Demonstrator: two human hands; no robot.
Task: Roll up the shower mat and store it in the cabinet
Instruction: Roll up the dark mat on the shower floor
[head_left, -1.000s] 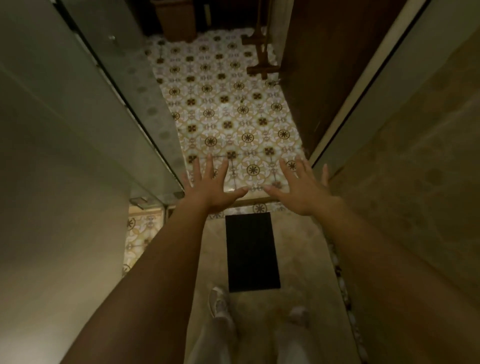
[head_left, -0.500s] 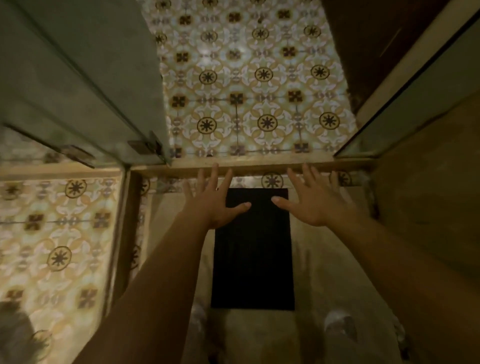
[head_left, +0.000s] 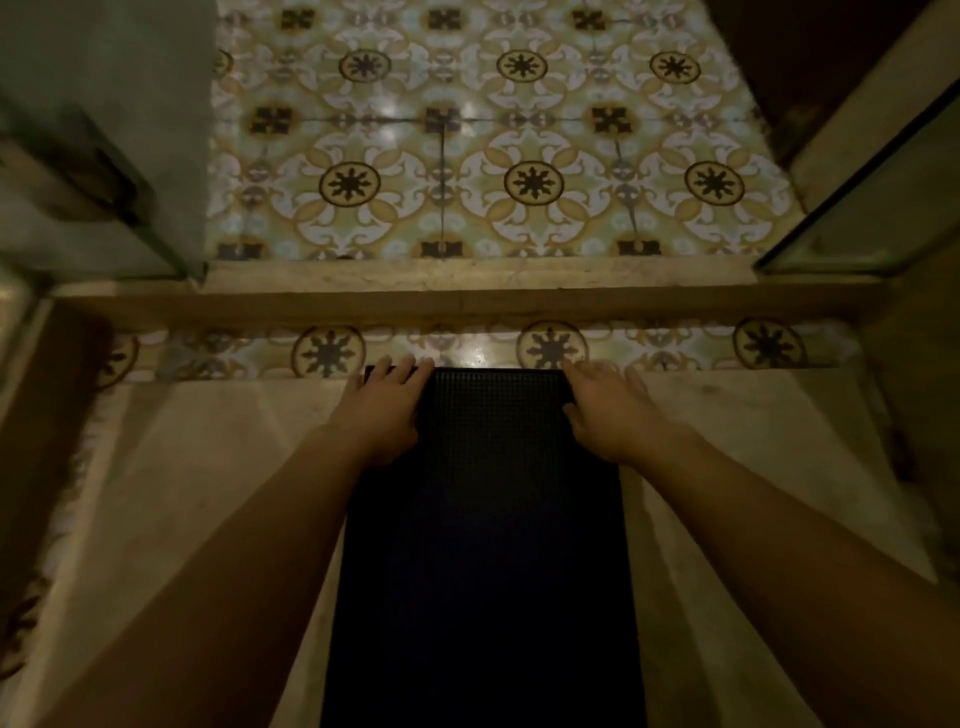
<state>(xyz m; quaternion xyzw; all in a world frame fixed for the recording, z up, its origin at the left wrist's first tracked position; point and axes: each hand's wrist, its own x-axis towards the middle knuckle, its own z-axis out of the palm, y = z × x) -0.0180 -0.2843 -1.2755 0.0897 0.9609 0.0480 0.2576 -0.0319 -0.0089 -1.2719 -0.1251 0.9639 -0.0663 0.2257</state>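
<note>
A dark, finely studded rectangular shower mat (head_left: 488, 545) lies flat on the beige shower floor, stretching from the lower edge of the view up to the tiled strip. My left hand (head_left: 382, 415) rests on the mat's far left corner, fingers curled over its far edge. On the far right corner sits my right hand (head_left: 608, 410), fingers bent at the edge too. Whether either hand grips the mat or only presses on it is unclear. No cabinet is in view.
A raised stone threshold (head_left: 467, 291) crosses the view just beyond the mat. Patterned floor tiles (head_left: 498, 156) lie past it. A glass shower door (head_left: 104, 156) stands at the left and a glass panel (head_left: 872, 208) at the right. Beige shower floor (head_left: 208, 493) flanks the mat.
The view has dropped closer to the floor. Both hands went from hovering spread above the mat down onto its far corners, and their fingers have curled at the far edge.
</note>
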